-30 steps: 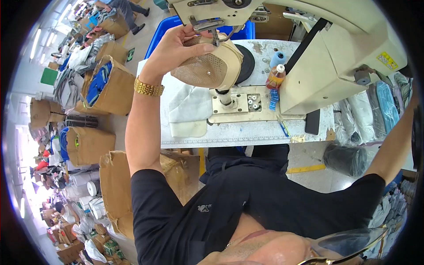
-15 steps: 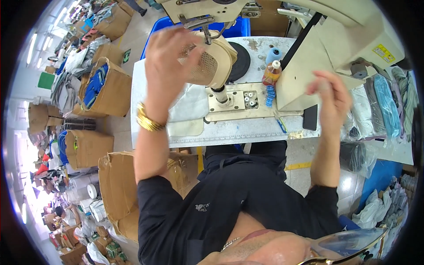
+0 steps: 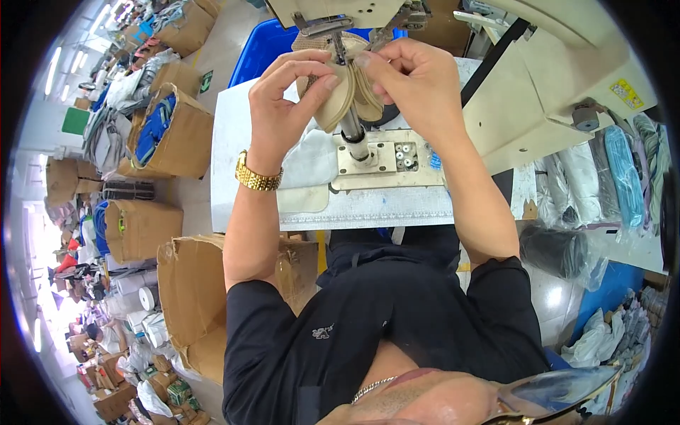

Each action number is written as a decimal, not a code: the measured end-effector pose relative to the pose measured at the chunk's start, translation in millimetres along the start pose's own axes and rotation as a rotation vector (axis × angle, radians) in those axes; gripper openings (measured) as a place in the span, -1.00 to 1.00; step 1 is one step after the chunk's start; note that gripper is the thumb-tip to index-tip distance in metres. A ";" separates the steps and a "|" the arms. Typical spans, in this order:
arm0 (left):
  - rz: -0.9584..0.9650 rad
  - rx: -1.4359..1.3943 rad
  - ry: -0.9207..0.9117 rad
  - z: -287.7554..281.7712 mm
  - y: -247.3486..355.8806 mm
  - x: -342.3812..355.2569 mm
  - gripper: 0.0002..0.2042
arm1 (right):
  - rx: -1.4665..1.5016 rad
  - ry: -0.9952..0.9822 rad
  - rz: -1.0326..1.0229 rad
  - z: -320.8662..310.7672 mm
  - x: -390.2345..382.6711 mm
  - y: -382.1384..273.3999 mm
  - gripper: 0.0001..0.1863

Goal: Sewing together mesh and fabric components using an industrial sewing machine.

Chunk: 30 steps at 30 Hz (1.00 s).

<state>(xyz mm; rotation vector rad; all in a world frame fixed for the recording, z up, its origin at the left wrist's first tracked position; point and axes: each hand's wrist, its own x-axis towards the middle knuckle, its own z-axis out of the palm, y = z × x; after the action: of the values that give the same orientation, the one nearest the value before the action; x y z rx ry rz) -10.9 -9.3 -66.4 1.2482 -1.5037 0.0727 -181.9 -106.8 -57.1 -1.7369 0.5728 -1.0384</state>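
A beige mesh cap (image 3: pixel 335 108) with rounded, stitched edges sits around the metal post (image 3: pixel 352 134) of the sewing machine, under its needle (image 3: pixel 339 49). On its left side, my left hand (image 3: pixel 287 88) pinches it between thumb and fingers. From the right, my right hand (image 3: pixel 414 78) grips it close to the needle, fingertips bent inward. Two curved layers of the cap hang side by side between my hands. Its far part is hidden behind my fingers and the machine head (image 3: pixel 340 13). A gold watch (image 3: pixel 258 175) is on my left wrist.
The machine's large cream body (image 3: pixel 545 106) rises at the right. Bobbins (image 3: pixel 406 156) lie in the bed plate. Beyond the white table (image 3: pixel 297 221) is a blue bin (image 3: pixel 258 53). Cardboard boxes (image 3: pixel 195 304) stand at the left, and bagged fabric (image 3: pixel 623 173) lies at the right.
My right hand has come from the right side of the table to the cap and taken hold of it. My left hand now pinches the cap, which has turned and folded at the post.
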 end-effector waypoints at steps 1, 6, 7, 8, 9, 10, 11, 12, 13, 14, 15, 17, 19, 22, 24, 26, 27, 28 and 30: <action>-0.015 -0.002 -0.023 -2.1 0.8 -1.1 -0.86 | 0.002 -0.001 0.003 -0.4 -5.8 -2.2 -0.75; -0.077 -0.155 -0.113 -6.4 -3.3 7.2 -0.83 | 0.276 -0.157 0.137 14.2 -31.8 8.0 -0.79; -0.119 -0.216 -0.158 -7.9 -3.1 7.9 -0.81 | 0.278 -0.153 0.136 16.8 -31.6 9.8 -0.79; -0.118 -0.216 -0.162 -9.1 -4.0 9.1 -0.81 | 0.286 -0.144 0.145 19.0 -30.3 10.5 -0.80; -0.108 -0.211 -0.197 -10.9 -5.9 11.4 -0.79 | 0.295 -0.138 0.152 21.1 -28.8 10.9 -0.80; -0.098 -0.205 -0.232 -12.2 -7.0 13.1 -0.76 | 0.297 -0.135 0.149 22.9 -29.0 10.9 -0.80; -0.096 -0.203 -0.234 -13.3 -6.7 13.7 -0.76 | 0.317 -0.144 0.145 24.3 -29.8 10.7 -0.79; -0.098 -0.197 -0.243 -14.0 -5.8 12.8 -0.76 | 0.337 -0.153 0.142 25.6 -31.2 11.4 -0.78; -0.101 -0.191 -0.252 -14.4 -5.4 11.9 -0.75 | 0.340 -0.151 0.142 27.6 -32.0 14.7 -0.78; -0.101 -0.190 -0.255 -14.1 -6.6 10.7 -0.75 | 0.366 -0.150 0.131 29.8 -32.4 19.5 -0.78; -0.115 -0.184 -0.256 -13.9 -9.2 10.7 -0.75 | 0.392 -0.149 0.118 31.4 -31.1 20.0 -0.78; -0.127 -0.176 -0.259 -14.2 -11.9 11.9 -0.75 | 0.396 -0.152 0.131 31.5 -29.5 17.1 -0.77; -0.159 -0.192 -0.237 -12.6 -13.2 13.0 -0.75 | 0.399 -0.153 0.149 31.7 -28.8 16.5 -0.77; -0.187 -0.160 -0.225 -12.2 -10.7 13.1 -0.76 | 0.441 -0.120 0.156 34.1 -27.5 16.0 -0.79; -0.171 -0.149 -0.217 -11.2 -10.8 12.7 -0.76 | 0.454 -0.128 0.179 33.5 -26.4 15.8 -0.78; -0.159 -0.139 -0.208 -11.0 -12.8 14.7 -0.76 | 0.481 -0.123 0.180 35.3 -22.5 17.0 -0.78; -0.165 -0.140 -0.203 -11.1 -14.1 15.2 -0.77 | 0.506 -0.122 0.185 35.9 -22.1 17.8 -0.78; -0.171 -0.140 -0.197 -11.3 -14.7 15.3 -0.77 | 0.506 -0.124 0.186 36.0 -22.6 18.1 -0.78; -0.176 -0.152 -0.184 -9.9 -14.6 13.1 -0.78 | 0.483 -0.123 0.186 35.8 -23.6 18.3 -0.79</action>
<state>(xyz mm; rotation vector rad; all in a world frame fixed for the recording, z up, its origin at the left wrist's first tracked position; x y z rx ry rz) 8.6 -17.8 -61.0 1.2854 -1.5178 -0.2742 -162.2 -77.8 -87.8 -1.2848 0.3589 -0.8474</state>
